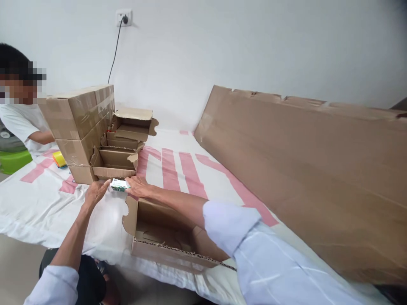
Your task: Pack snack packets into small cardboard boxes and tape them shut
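Note:
A small white and green carton lies on the cloth between my hands. My right hand has its fingers and thumb at the carton's right end and grips it there. Just off the left end is my left hand, fingers stretched out towards the carton and holding nothing. Below my right forearm stands an open cardboard box, its inside facing up and partly hidden by my sleeve. Right behind the carton sits another open cardboard box with torn flaps.
Closed taped boxes are stacked at the left, beside a further open box. A large cardboard sheet leans along the right. Across the table a person sits near a yellow roll. A cord hangs from the wall socket.

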The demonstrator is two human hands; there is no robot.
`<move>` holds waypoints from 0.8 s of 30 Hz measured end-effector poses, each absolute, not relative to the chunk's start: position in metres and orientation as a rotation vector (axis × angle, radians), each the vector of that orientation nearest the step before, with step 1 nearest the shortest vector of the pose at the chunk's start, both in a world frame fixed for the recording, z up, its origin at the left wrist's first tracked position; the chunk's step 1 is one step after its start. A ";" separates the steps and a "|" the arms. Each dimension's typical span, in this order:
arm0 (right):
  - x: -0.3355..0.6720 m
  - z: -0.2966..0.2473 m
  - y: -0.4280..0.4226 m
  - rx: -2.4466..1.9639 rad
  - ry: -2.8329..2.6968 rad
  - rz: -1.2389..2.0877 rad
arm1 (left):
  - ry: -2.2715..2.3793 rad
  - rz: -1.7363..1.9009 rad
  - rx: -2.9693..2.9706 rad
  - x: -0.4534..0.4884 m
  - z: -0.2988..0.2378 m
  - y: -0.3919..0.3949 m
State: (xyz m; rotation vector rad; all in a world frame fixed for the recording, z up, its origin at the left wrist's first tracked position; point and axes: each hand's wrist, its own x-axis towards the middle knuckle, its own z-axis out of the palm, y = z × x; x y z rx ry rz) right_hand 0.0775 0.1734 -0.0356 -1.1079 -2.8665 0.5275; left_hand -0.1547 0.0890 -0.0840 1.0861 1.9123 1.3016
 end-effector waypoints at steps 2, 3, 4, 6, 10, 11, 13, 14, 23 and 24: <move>0.069 -0.040 0.169 -1.175 -2.832 0.511 | 2.110 1.217 1.191 -0.150 -0.088 0.077; 0.067 -0.040 0.168 -1.187 -2.823 0.516 | 2.194 1.175 1.250 -0.144 -0.089 0.073; 0.067 -0.039 0.167 -1.184 -2.823 0.530 | 2.256 1.131 1.316 -0.135 -0.090 0.070; 0.071 -0.033 0.167 -1.138 -2.854 0.577 | 2.326 1.034 1.461 -0.113 -0.090 0.068; 0.084 -0.004 0.173 -1.037 -2.987 0.691 | 2.493 0.517 1.705 -0.073 -0.080 0.075; 0.087 0.006 0.175 -1.022 -3.012 0.712 | 2.526 0.373 1.735 -0.067 -0.077 0.078; 0.093 0.026 0.178 -0.993 -3.025 0.743 | 2.553 0.216 1.764 -0.061 -0.071 0.083; 0.096 0.036 0.178 -0.974 -3.015 0.754 | 2.555 0.203 1.768 -0.061 -0.070 0.086; 0.171 0.098 0.153 -0.815 -2.774 0.773 | 2.609 0.181 1.765 -0.071 -0.076 0.101; 0.187 0.098 0.146 -0.840 -2.733 0.760 | 2.610 0.184 1.763 -0.072 -0.076 0.102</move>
